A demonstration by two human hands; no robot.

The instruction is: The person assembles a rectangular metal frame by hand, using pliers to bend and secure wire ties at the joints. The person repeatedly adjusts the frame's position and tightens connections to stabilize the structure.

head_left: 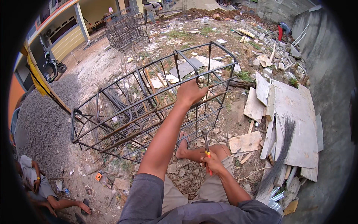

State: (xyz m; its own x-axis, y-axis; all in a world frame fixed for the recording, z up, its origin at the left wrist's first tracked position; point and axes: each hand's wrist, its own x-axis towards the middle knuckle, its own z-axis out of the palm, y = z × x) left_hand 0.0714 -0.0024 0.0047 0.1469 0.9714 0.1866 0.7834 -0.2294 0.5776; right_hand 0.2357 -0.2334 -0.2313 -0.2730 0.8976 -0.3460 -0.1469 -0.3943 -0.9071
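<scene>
Above the right leg (pixel 194 154), grasps pliers (pixel 207 152) in the right hand (pixel 213 163), with fingers wrapped around the red-and-yellow handles; farther forward, clasps with the left hand (pixel 190 92) the rebar cage (pixel 152 100), slanting across the centre. Farther out: gravel heap (pixel 48 123) at left, wire bundle (pixel 282 153) and pale boards (pixel 300 123) at right.

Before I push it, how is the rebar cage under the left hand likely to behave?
The rebar cage should feel fairly stiff: long bars run through several rectangular hoops. It is probably heavy overall, given its many metal bars, though mostly open space. Its flat-sided, boxy shape suggests it would resist rolling.
</scene>
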